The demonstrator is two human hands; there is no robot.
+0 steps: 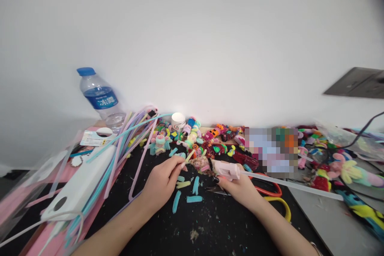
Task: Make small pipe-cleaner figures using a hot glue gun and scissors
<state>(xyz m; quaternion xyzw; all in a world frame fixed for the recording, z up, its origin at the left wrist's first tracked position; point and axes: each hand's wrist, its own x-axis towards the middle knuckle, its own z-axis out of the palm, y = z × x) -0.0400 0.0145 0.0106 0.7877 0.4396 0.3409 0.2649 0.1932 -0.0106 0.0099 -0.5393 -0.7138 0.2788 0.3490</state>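
Between the two hands, over the black mat (192, 224), sits the small fuzzy craft piece (201, 164), pinkish with bits of yellow. The left hand (163, 182) pinches a thin yellow strand at the piece's near-left side, fingertips closed on it, seemingly to steady it. The right hand (237, 188) is wrapped around a pink glue gun (226, 169) whose nozzle end meets the piece from the right; a long clear glue stick (294, 186) trails out behind the gun to the right, so the tool lies nearly level with the mat.

Just below the grip lie cut lengths of blue pipe cleaner (192, 192), loose and apart from each other. Beyond the piece, toward the wall, small finished figures (210, 136) crowd together with a white jar (178, 121). Left of the grip, long pastel pipe cleaners (132, 140) fan out across a white box (79, 184), and a water bottle (100, 98) stands at the far left by the wall. Under the right wrist rest orange-handled scissors (270, 190).

Open room lies mainly toward the person, on the bare mat between the forearms; the far and right sides are crowded, and the trailing glue stick sweeps over clutter there.
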